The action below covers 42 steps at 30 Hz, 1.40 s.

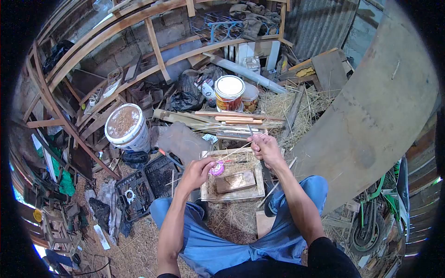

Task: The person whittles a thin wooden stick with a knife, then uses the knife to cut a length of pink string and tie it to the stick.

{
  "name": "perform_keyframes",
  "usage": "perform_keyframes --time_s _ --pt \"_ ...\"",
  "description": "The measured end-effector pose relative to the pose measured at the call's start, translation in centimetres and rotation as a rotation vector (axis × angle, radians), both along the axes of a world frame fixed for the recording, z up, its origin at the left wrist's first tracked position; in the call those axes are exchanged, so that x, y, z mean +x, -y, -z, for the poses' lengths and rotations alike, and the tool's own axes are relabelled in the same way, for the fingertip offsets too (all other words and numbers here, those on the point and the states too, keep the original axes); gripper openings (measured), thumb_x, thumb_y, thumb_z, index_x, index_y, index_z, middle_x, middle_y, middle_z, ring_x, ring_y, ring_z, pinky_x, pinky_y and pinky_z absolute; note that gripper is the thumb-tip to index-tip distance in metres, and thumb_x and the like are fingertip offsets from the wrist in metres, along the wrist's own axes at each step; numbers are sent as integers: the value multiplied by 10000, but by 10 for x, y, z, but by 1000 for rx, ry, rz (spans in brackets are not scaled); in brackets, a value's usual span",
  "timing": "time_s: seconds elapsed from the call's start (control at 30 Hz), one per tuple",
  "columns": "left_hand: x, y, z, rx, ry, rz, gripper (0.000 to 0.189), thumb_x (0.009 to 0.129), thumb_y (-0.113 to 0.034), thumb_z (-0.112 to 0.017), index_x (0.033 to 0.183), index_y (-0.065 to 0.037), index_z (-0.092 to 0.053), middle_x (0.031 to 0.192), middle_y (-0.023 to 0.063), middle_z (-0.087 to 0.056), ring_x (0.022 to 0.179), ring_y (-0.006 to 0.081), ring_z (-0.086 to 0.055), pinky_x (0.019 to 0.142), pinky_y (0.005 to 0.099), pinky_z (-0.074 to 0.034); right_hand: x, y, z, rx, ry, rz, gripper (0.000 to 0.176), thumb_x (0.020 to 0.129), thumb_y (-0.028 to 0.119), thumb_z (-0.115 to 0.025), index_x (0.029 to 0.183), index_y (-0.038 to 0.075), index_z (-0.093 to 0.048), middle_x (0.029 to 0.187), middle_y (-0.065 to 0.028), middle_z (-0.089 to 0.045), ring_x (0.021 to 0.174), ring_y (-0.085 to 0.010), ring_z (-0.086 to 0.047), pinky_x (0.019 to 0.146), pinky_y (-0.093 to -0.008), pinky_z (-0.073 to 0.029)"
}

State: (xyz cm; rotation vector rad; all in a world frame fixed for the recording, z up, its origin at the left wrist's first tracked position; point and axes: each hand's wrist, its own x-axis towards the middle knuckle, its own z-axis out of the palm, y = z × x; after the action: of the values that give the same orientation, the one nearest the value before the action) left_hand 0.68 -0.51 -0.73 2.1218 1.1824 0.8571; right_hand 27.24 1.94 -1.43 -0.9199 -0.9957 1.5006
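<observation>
A thin pale strip (pixel 235 152) runs between my two hands above a shallow wooden box (pixel 232 198). My left hand (pixel 199 172) is closed in a pinch on the strip's lower left end. Higher and to the right, my right hand (pixel 265 147) is closed round a knife (pixel 251 131), its narrow blade pointing up, beside the strip's other end. Inside the box lie a wooden block (pixel 236 181) and a round pink object (pixel 216 169), the latter just beyond my left fingertips. A small red item (pixel 226 161) lies behind them.
Wooden sticks (pixel 236 119) lie beyond the box. A white bucket (pixel 125 126) stands left, a lidded paint bucket (pixel 229 91) farther back. An open black case (pixel 134 193) is at the left; a large board (pixel 366 116) leans at the right.
</observation>
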Motion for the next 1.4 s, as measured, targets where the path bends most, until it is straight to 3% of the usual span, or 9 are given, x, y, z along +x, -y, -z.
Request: perform_keyframes --time_s 0.27,0.37,0.5,0.6,0.83,0.9,1.03,1.17,1.4 --pt "-1 -3 -2 73 -63 -3 180 915 -197 -546 950 -55 -652 775 155 -657 726 363 -638 621 406 -481 19 -12 5 -80 132 66 296 954 302 -545 974 9 -569 625 43 -440 441 -13 -295 373 -177 -208" --pt "-29 -9 11 -69 -137 -119 181 916 -203 -541 941 -60 -650 781 152 -658 736 359 -640 626 409 -480 68 -28 15 9 -31 452 247 977 237 -493 912 25 -602 637 54 -475 463 -14 -335 384 -182 -238" --pt "-34 -15 14 -8 -44 -210 157 908 -196 -544 938 -80 -646 766 179 -641 737 391 -615 619 444 -469 62 -15 -20 -2 185 520 355 995 342 -441 967 32 -611 642 58 -448 480 -12 -330 411 -167 -247" --pt "-17 -23 7 147 -179 -205 141 900 -197 -558 917 -83 -638 754 191 -632 733 403 -603 615 481 -460 30 -18 0 534 745 684 333 937 327 -548 1025 21 -646 844 -93 -657 729 -198 -617 642 -331 -482" --pt "-14 -42 2 316 -257 -211 83 820 -145 -615 862 -77 -640 920 147 -652 898 363 -601 789 482 -451 -6 6 10 540 1179 129 211 842 188 -640 966 18 -646 980 -202 -637 870 -359 -623 724 -398 -484" --pt "-13 -47 0 730 -355 -221 135 805 -125 -620 935 -92 -640 1011 119 -622 985 339 -552 889 484 -397 -14 8 19 435 1257 -24 174 836 159 -640 944 24 -648 903 -218 -622 850 -386 -599 717 -409 -480" --pt "13 -43 -2 905 -279 -591 233 825 -119 -613 1058 -116 -614 1027 112 -589 1012 327 -517 923 473 -372 -46 11 51 164 886 -64 179 887 200 -619 938 30 -647 820 -99 -656 763 -198 -605 717 -349 -467" --pt "32 -31 79 -219 340 -608 248 897 -158 -590 1127 -65 -595 941 97 -634 838 199 -595 748 336 -463 -67 13 58 293 711 4 191 906 214 -610 962 32 -630 712 -18 -576 669 -106 -506 628 -295 -424" --pt "54 -18 74 -334 601 -252 184 932 -149 -576 1033 -5 -628 882 56 -660 799 114 -604 704 265 -491 -75 14 62 346 605 69 255 951 240 -544 1068 32 -635 750 -14 -603 596 -73 -485 548 -244 -417"
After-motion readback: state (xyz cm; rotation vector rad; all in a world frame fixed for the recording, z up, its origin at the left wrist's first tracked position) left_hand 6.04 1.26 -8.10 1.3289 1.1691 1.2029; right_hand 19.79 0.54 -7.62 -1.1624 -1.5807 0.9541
